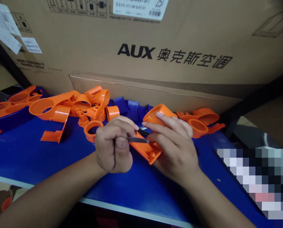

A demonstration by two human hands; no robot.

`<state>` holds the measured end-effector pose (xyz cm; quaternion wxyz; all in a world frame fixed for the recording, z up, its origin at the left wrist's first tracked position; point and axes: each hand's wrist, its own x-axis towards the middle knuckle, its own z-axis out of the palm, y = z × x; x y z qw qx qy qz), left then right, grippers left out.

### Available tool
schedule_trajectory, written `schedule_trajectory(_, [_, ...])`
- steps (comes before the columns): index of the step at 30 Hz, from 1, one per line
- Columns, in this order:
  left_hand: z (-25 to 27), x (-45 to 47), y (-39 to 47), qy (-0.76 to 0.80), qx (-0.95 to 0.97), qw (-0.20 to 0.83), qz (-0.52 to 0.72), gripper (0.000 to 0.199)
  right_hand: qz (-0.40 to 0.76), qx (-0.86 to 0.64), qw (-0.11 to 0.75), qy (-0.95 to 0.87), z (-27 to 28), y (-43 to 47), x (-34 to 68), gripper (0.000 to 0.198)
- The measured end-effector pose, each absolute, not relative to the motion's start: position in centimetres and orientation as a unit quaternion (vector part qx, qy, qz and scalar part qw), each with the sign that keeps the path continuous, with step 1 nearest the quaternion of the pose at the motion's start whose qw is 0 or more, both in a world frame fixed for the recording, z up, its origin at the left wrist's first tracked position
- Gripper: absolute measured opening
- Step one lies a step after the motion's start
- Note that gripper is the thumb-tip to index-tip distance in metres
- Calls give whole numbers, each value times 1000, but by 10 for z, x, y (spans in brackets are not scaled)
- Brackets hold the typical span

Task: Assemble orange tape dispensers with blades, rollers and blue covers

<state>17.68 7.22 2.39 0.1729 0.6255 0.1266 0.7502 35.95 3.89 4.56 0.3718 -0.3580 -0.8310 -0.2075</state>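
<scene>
- The left hand (pixel 115 145) is closed in a fist-like grip, thumb and curled fingers pinching a thin dark strip (pixel 138 140) that points across toward the right hand.
- The right hand (pixel 176 145) is holding an orange plastic part (pixel 161 112), its fingers spread over the curved upper body; a flat, rimmed section of orange shows below the fingers.
- That part is in front of the person, above the bench (pixel 17 152), between the two hands. The strip's far end lies over it, near the right fingertips; whether it touches the plastic cannot be told.
- A second dark piece (pixel 143 131) shows just behind the strip, with a small bright patch beside it; whether the two are joined is unclear.
- Just left of the left hand, an orange ring (pixel 90 137) rests on the blue bench, with more orange pieces crowded behind it.
- Blue pieces (pixel 133 109) lie behind the hands, close to the box.
- Right of the right hand sit further orange ring-shaped parts (pixel 205 115).
- Farther left, a larger orange piece (pixel 60 114) with a round opening lies beside a blue part (pixel 17 118) that has orange rings next to it.
- Behind everything stands a cardboard box (pixel 84 47) printed "AUX", bearing a white label (pixel 138 9) at the top.
</scene>
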Motion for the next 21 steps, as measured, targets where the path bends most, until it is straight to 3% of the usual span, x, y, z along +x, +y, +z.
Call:
schedule_trajectory(3, [22,183,72,135,570,178,790,14,-233,-355,372,-825,44,40,360,15])
schedule_trajectory(7, [16,185,69,239,605,177,739,16,-242,-346,384,-821,38,42,358,16])
schedule_trajectory(12, [11,186,67,262,621,189,714,16,-240,-350,384,-820,34,39,353,18])
schedule_trajectory(15, [17,183,76,260,586,165,749,18,-247,-387,424,-781,36,32,348,34])
schedule_trajectory(17, [24,178,84,271,561,159,766,21,-187,-419,459,-760,36,26,345,57])
schedule_trajectory(19, [31,175,88,282,535,163,780,23,-40,-436,483,-758,33,22,342,74])
schedule_trajectory(21, [34,176,87,280,519,174,789,22,149,-421,492,-747,28,22,339,73])
